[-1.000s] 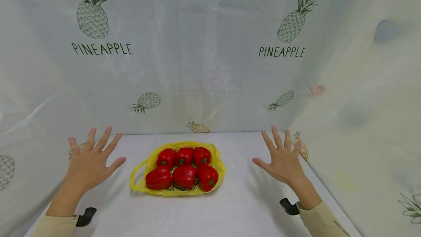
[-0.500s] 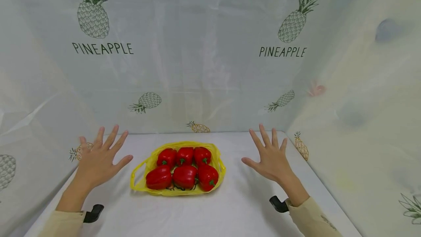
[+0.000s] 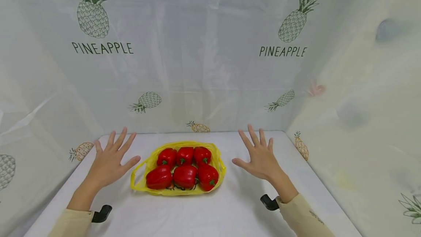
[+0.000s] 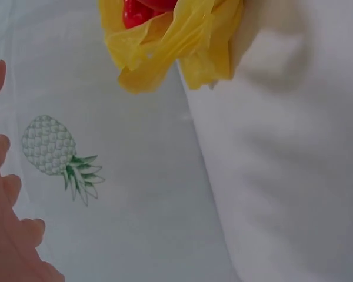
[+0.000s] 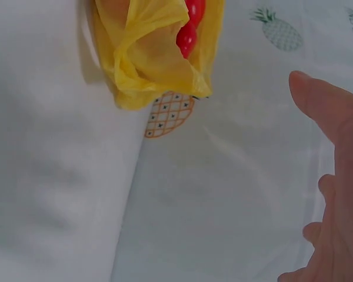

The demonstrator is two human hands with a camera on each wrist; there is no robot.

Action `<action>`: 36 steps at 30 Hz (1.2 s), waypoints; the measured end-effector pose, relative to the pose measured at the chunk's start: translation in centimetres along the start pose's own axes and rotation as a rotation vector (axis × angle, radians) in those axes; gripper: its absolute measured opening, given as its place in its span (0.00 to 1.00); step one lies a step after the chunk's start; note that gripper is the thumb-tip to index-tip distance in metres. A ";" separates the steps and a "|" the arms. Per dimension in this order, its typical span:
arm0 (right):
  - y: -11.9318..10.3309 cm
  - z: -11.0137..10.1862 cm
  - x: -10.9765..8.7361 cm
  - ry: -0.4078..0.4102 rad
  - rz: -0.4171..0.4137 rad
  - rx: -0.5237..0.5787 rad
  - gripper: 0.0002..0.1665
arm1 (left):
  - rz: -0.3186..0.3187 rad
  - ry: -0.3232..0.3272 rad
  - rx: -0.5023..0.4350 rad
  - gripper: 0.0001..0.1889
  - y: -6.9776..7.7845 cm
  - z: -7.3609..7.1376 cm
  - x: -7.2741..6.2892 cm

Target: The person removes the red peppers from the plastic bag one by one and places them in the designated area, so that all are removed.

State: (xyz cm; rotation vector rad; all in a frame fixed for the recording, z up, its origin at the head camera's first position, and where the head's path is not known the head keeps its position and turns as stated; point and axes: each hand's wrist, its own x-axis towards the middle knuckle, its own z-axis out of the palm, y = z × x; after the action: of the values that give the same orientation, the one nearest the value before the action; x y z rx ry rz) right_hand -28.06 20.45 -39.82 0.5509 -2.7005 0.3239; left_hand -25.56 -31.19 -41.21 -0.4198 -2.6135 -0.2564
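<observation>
Several red bell peppers [image 3: 185,177] lie in two rows inside a yellow plastic bag [image 3: 215,156], whose mouth is spread wide around them. One handle loop [image 3: 133,178] of the bag lies out to the left. My left hand [image 3: 110,164] is held above the table to the left of the bag, fingers spread, its thumb near the loop. On the other side, my right hand [image 3: 262,160] hovers with fingers spread, apart from the bag. Neither hand holds anything. Both wrist views show the yellow bag [image 4: 165,53] with a little red inside.
The bag rests on a white table [image 3: 184,215]. Behind it hangs a pale curtain [image 3: 197,65] printed with pineapples, which also runs along both sides. A black wrist mount [image 3: 102,214] sits on the left sleeve, another black mount [image 3: 269,202] on the right.
Both hands have moved inward toward the bag, the left hand rightward and the right hand leftward. The bag and peppers have stayed in place.
</observation>
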 end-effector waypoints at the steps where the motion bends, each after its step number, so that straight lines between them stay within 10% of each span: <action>1: -0.1 0.1 0.1 0.000 -0.007 0.004 0.62 | -0.005 -0.005 -0.016 0.48 0.1 0.1 0.0; 19: -1.8 1.4 1.4 -0.002 -0.118 0.099 0.59 | -0.067 -0.127 -0.330 0.45 0.2 1.8 0.3; 36: -3.3 1.8 2.0 -0.038 -0.189 0.180 0.56 | 0.020 -0.100 -0.474 0.20 0.4 3.7 0.9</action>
State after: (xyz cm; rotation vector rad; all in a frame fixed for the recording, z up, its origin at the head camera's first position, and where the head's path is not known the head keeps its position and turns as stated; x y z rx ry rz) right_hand -28.99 16.28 -40.17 0.8656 -2.6441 0.5124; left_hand -27.81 -29.68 -43.96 -0.6294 -2.6289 -0.8767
